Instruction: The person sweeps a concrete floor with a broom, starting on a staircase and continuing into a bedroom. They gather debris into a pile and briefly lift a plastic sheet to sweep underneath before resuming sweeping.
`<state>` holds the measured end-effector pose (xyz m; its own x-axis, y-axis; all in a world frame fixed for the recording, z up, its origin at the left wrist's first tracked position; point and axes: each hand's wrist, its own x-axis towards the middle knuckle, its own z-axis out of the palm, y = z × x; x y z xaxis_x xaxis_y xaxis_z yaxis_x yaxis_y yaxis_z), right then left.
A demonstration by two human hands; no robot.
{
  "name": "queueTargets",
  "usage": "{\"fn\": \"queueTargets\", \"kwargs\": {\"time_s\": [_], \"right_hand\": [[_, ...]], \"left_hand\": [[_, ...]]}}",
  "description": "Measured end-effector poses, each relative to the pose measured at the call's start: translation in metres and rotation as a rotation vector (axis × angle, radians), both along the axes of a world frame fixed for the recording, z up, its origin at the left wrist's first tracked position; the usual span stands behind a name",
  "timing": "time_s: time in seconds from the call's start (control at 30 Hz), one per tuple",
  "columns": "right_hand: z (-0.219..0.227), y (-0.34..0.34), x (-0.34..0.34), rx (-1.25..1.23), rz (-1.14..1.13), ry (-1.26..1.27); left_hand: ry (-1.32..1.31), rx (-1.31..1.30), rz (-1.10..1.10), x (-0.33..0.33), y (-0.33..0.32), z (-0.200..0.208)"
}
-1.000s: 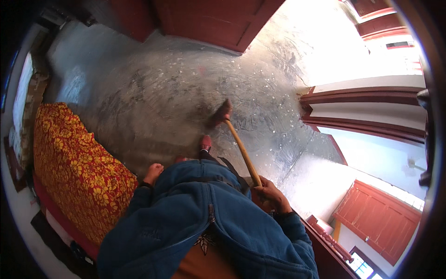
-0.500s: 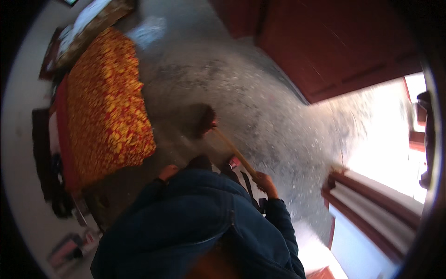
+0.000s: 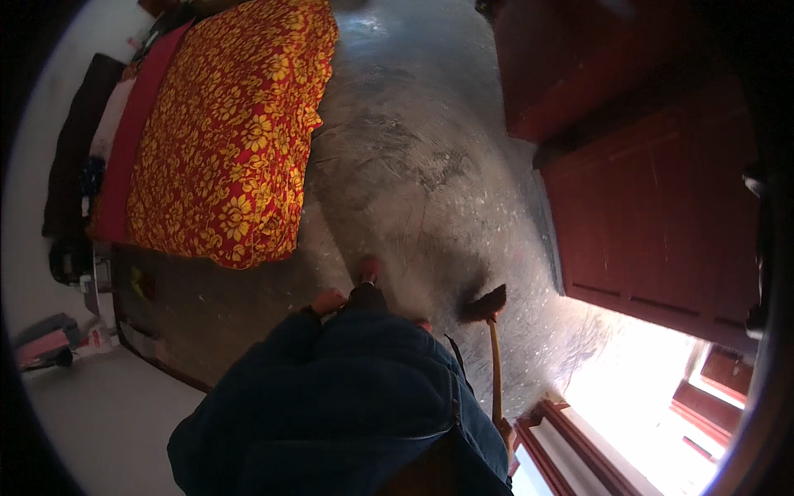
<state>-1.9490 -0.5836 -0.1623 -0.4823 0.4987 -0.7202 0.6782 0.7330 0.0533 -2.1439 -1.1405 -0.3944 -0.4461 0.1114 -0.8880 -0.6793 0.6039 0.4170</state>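
My right hand (image 3: 506, 431) grips a broom by its pale wooden handle (image 3: 496, 372), low at the right beside my blue jacket (image 3: 356, 397). The dark reddish-brown broom head (image 3: 485, 305) is at or just above the grey floor, ahead of that hand. My left hand (image 3: 329, 302) is at my left side near my thigh, apart from the broom. Nothing shows in it, and its fingers are too small and partly hidden to read. A red shoe (image 3: 370, 269) is on the floor just ahead of my body.
On the left stands a bed with a red and yellow flowered cover (image 3: 236, 140). Dark red wooden furniture (image 3: 653, 198) fills the right side. Bright light falls through a doorway (image 3: 637, 376) at the lower right, by a red-framed door leaf (image 3: 571, 446). The worn floor (image 3: 405, 165) runs between them.
The broom head has swung from the middle to the right, and my right hand has come back lower. My view has turned; the bed sits higher and a red shoe shows ahead.
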Motion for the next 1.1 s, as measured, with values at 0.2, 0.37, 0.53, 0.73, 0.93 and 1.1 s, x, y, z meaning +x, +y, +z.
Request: {"fn": "queueTargets", "kwargs": {"time_s": [0.2, 0.37, 0.53, 0.73, 0.93, 1.1], "right_hand": [[0.0, -0.078, -0.131, -0.238, 0.31, 0.146], [-0.059, -0.167, -0.286, -0.54, 0.342, 0.017], [-0.119, -0.316, -0.418, -0.37, 0.875, -0.072], [-0.147, -0.421, -0.515, -0.59, 0.943, -0.075], [-0.168, -0.328, -0.601, -0.612, 0.828, -0.103], [-0.127, -0.175, -0.611, -0.563, 0.5, -0.059]], "left_hand": [[0.055, 0.027, 0.227, -0.029, -0.072, -0.014], [0.31, -0.025, 0.329, -0.004, -0.117, -0.009], [0.165, -0.06, 0.62, 0.048, -0.132, -0.013], [0.075, -0.021, 0.894, 0.111, -0.126, -0.01], [0.33, -0.235, 0.705, 0.092, -0.107, -0.052], [0.272, -0.187, 0.679, -0.028, -0.124, -0.052]]}}
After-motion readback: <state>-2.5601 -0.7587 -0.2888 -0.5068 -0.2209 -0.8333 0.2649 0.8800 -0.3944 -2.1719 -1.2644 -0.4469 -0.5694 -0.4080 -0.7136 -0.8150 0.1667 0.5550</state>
